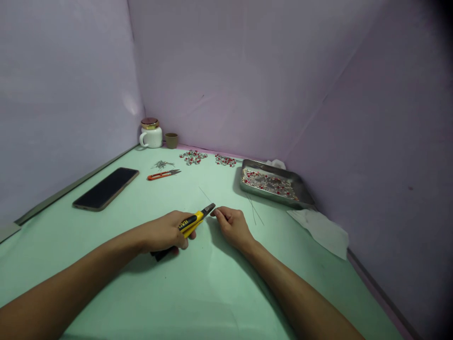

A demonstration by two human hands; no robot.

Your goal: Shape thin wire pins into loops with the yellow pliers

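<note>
My left hand (170,231) is wrapped around the handles of yellow-and-black pliers (193,224), whose dark jaws point up and to the right. A thin wire (204,194) slants up and left from the jaw tips. Close against those tips, my right hand (231,225) is closed in a pinch at the wire's lower end, with thumb and forefinger together. The piece between my fingertips is mostly hidden. A few loose wires (254,210) lie on the table just beyond my right hand.
A metal tray (269,192) of red and clear beads stands at right, by white paper (323,231). Beaded clusters (193,157) (225,160), orange thread snips (163,175), wire bits (163,165), a phone (108,189), a white lidded mug (152,137) and a small cup (171,140) lie beyond.
</note>
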